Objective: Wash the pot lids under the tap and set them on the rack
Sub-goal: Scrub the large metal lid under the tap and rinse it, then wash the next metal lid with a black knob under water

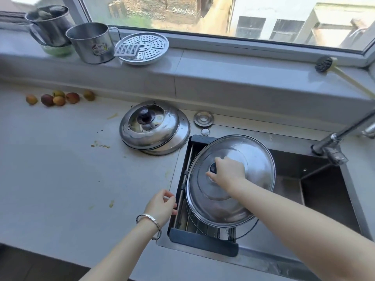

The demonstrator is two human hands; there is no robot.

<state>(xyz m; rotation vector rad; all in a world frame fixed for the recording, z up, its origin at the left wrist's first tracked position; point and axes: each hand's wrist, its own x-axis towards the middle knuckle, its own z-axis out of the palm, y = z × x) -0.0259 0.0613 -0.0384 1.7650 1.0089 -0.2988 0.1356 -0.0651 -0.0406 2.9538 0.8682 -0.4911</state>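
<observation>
While the right hand point(227, 171) grips the dark knob point(213, 168) of a large steel lid point(253, 157), that lid lies slightly tilted over the dark rack point(203, 243) at the left end of the sink point(324, 199). The left hand point(160, 205) hovers loosely curled, holding nothing, beside the rack's edge. Two stacked lids point(150, 128) lie on the worktop point(60, 169) just behind the rack.

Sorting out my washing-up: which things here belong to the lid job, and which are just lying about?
Job: large lid in the right hand, stacked lids on the counter, rack, tap, sink.
Lying about: fruit, steel mugs, steamer plate, brush.
</observation>
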